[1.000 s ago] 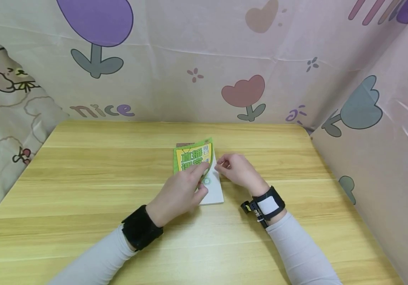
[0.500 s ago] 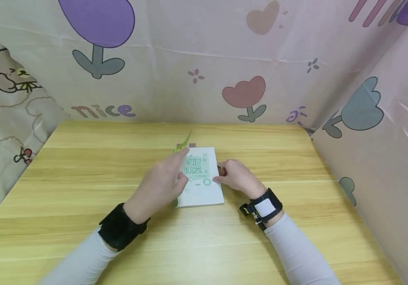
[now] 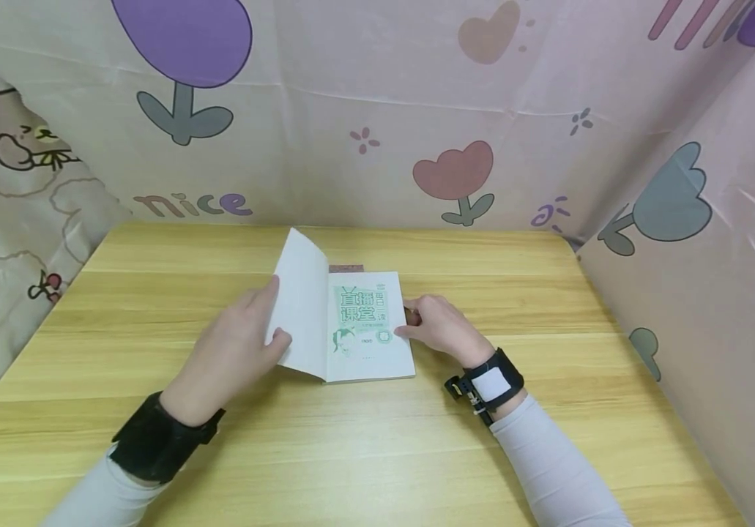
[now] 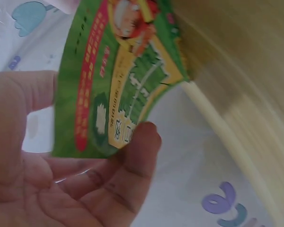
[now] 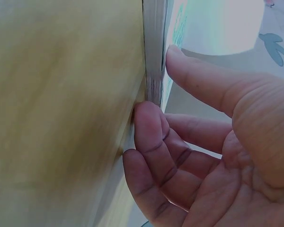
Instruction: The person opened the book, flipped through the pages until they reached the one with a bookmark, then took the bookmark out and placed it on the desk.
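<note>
A small paperback book (image 3: 370, 344) lies in the middle of the wooden table (image 3: 482, 439). Its green cover (image 3: 301, 307) is lifted up and swung to the left, showing its white inside and a title page with green print. My left hand (image 3: 265, 322) pinches that cover, thumb on the white side and fingers behind it. In the left wrist view the printed green cover (image 4: 118, 80) bends between thumb and fingers (image 4: 144, 142). My right hand (image 3: 406, 323) grips the book's right edge. The thumb (image 5: 189, 71) lies on the page and the curled fingers (image 5: 149, 127) press against the page block.
A small brown strip (image 3: 346, 268) pokes out behind the book's far edge. Printed cloth walls close the table at the back (image 3: 377, 146), left (image 3: 8, 219) and right (image 3: 713, 256). Bare wood surrounds the book on all sides.
My left hand has swung the green cover up and over to the left, uncovering the title page. My right hand has settled on the book's right edge.
</note>
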{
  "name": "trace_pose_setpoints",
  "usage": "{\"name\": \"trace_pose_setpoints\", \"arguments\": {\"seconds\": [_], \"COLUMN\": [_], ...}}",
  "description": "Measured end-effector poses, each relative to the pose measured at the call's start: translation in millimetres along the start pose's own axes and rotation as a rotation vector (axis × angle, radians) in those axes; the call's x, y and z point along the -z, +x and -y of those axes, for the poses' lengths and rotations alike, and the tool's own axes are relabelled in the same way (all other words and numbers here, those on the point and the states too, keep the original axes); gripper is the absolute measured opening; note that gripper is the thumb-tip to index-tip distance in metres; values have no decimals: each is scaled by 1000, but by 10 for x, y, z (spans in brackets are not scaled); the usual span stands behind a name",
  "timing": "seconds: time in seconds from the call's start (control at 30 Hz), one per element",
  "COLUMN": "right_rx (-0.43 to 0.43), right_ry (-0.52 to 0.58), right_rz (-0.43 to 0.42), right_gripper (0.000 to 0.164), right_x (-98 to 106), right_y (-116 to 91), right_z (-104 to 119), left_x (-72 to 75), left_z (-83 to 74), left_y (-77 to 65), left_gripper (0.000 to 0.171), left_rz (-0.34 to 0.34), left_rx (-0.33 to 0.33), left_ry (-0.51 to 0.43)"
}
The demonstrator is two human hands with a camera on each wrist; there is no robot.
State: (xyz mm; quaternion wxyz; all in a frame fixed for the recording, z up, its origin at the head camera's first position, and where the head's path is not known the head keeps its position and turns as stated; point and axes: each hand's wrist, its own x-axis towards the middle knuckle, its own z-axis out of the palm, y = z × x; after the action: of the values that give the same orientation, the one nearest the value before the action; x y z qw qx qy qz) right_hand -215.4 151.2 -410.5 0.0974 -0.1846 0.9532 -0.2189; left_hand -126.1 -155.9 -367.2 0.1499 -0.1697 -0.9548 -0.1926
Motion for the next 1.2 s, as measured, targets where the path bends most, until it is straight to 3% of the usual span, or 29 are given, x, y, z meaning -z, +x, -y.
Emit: {"name": "trace_pose_setpoints", "arguments": {"seconds": [0.3,0.53,0.63,0.83,1.2], "right_rx": [-1,-1,8,16,-3], "right_ry": [6,-5,-20,-58,-53], "right_rz": [3,-1,-7,-29,-15], "right_gripper": [29,29,30,24,28], "right_x": [1,-4,-2,10,39], "right_y": [-5,-3,-4,-14,-33], "right_z": [-7,-17,-10,32,70], "left_x": [-90,-213,-249,-259,-272], "left_z": [248,347,359,360,381], "left_y": [-80,-58,-57,-73,-92], "left_gripper": [53,50,53,53,53], "left_rz": [16,207,250,264,290], "left_rx": [-44,-65,-68,-99,-67], "left_ry": [28,-8,-31,-36,-35]}}
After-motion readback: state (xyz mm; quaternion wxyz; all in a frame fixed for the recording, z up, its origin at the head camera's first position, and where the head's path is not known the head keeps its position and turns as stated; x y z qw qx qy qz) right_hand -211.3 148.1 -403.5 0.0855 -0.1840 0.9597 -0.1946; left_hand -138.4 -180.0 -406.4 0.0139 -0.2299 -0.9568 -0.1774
